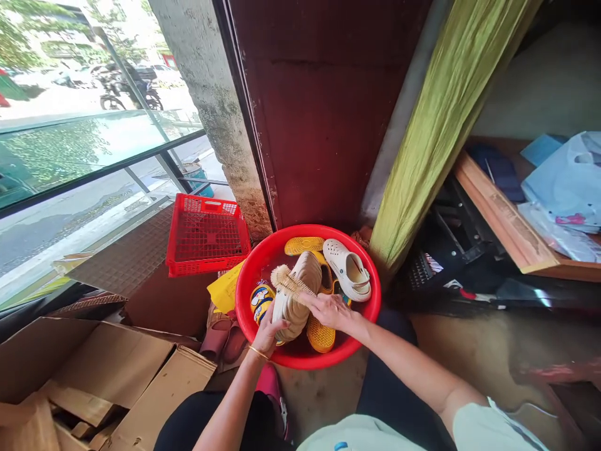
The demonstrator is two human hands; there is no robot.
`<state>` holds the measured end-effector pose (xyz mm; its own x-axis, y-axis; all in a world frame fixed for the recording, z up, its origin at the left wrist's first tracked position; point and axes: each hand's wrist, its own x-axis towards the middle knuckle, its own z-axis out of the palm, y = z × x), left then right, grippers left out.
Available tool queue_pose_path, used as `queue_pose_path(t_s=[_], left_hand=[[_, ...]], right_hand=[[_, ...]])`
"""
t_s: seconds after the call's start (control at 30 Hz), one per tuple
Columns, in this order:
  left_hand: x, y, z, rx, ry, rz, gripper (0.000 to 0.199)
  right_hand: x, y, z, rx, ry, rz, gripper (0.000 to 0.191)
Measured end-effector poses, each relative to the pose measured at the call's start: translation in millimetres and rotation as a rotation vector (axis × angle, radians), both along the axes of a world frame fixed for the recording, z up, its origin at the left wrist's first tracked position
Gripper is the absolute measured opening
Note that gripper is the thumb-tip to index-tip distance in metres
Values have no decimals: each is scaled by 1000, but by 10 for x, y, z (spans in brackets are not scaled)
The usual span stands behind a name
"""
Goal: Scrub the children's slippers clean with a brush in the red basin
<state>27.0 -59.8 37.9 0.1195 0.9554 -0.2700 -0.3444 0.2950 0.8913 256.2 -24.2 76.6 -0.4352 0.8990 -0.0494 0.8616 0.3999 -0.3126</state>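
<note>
My left hand [267, 333] is closed around a beige clog [293, 318], held sole-up over the red basin [241, 313]. In my right hand [331, 311] is a scrub brush [287, 283] with pale bristles, lying against the clog's sole; the fingers hide its handle. Under and around them in the basin are more shoes: a cream clog [346, 266] at the right, a yellow sole [304, 245] at the back, a yellow clog [322, 336] at the front and a patterned yellow clog [260, 299] at the left.
A red plastic crate [209, 235] stands behind the basin at the left. Cardboard boxes [136, 369] and a pair of dull pink shoes [220, 338] lie left. A green curtain [422, 156] hangs at the right, beside a wooden shelf [507, 213]. Behind is a dark red door [323, 119].
</note>
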Motion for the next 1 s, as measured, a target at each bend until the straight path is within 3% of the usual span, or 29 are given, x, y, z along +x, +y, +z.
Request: queue_pose_path(t_s=[0.1, 0.2, 0.3, 0.37, 0.53, 0.67, 0.87, 1.0], left_hand=[[24, -57, 17, 122, 125, 51, 99], [-21, -111, -4, 266, 293, 93, 99], [-123, -78, -58, 460, 590, 81, 91], [-186, -14, -106, 614, 850, 47, 83], [-231, 44, -279, 879, 1247, -71, 80], [-212, -15, -404, 895, 1351, -172, 86], [-156, -6, -449, 811, 1383, -301, 84], [-72, -71, -428, 737, 1448, -497, 70]], right_hand=[[197, 35, -51, 50, 26, -196, 53], [440, 234, -29, 141, 233, -343, 52], [553, 377, 57, 267, 432, -313, 52], [520, 399, 114, 302, 436, -289, 53], [239, 229, 26, 82, 181, -242, 54], [193, 110, -175, 23, 167, -74, 54], [419, 420, -134, 13, -36, -248, 57], [417, 389, -130, -19, -24, -152, 55]])
